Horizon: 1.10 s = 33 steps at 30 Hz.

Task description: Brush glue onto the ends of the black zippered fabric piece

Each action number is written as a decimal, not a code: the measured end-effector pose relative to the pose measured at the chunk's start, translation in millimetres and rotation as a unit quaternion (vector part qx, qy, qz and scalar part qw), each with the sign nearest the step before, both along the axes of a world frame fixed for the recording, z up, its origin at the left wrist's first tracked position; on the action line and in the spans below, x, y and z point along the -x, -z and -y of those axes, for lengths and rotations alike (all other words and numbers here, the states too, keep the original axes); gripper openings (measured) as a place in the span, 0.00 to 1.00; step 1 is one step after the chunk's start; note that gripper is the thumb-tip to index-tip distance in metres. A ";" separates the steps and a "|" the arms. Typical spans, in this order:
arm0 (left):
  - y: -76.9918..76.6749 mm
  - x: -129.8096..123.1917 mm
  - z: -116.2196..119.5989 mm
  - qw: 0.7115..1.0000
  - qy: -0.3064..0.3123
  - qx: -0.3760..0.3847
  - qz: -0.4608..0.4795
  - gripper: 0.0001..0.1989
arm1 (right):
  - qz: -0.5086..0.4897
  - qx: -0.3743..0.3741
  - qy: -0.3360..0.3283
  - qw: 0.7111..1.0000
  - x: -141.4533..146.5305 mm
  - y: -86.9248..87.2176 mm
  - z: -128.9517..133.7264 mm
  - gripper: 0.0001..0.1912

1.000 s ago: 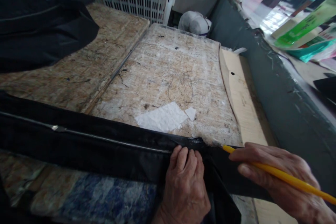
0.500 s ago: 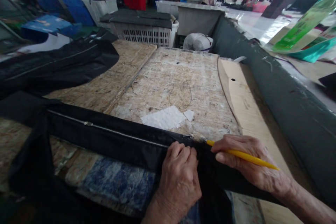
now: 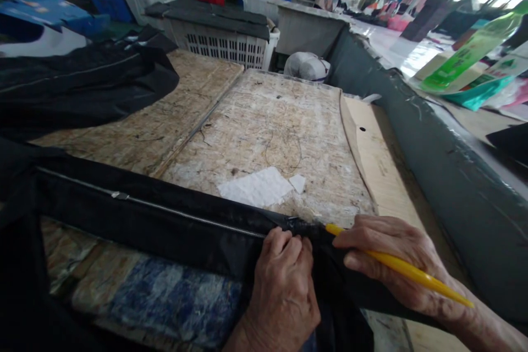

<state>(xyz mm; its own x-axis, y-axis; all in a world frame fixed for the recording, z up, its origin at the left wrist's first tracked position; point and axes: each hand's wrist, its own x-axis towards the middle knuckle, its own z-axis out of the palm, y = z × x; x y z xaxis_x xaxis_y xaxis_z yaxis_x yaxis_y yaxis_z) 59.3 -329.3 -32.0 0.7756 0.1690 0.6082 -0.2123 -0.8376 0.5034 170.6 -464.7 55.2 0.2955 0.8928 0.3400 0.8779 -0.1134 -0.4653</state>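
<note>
Left hand (image 3: 284, 291) pinching the black zippered fabric (image 3: 136, 225) flat at the zipper's (image 3: 185, 216) end; right hand (image 3: 391, 264) gripping a yellow pen (image 3: 412, 272) just beside it. A firm pinch stops layers creeping on the bench (image 3: 264, 121).

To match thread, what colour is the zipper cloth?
The cloth is black, best in the head view.

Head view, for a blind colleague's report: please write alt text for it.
A person's left hand grips black fabric beside a metal zipper, while the right hand holds a slim yellow stick with its tip at the fabric. Below lies a worn particleboard table, with a white plastic crate beyond.
</note>
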 end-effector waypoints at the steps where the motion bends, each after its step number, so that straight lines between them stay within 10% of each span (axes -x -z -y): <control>1: -0.3 0.1 0.3 1.000 -0.001 -0.001 0.005 0.15 | 0.007 -0.007 -0.010 1.000 0.8 0.1 -2.4 0.07; 9: -3.4 -0.5 1.0 0.999 0.013 0.022 -0.020 0.12 | 0.040 0.078 -0.092 0.992 -9.3 7.8 -2.2 0.05; 16: -3.6 -0.4 -1.6 0.999 0.019 0.017 -0.039 0.12 | -0.020 -0.032 0.025 0.999 9.0 4.8 -0.8 0.08; 26: -4.0 0.8 -2.4 0.995 0.032 0.041 -0.084 0.09 | 0.008 0.020 -0.004 1.000 1.4 -4.1 -5.2 0.13; 33: -9.4 1.4 -4.1 0.992 0.046 0.012 -0.120 0.14 | -0.125 0.052 0.137 0.981 5.8 1.9 7.2 0.15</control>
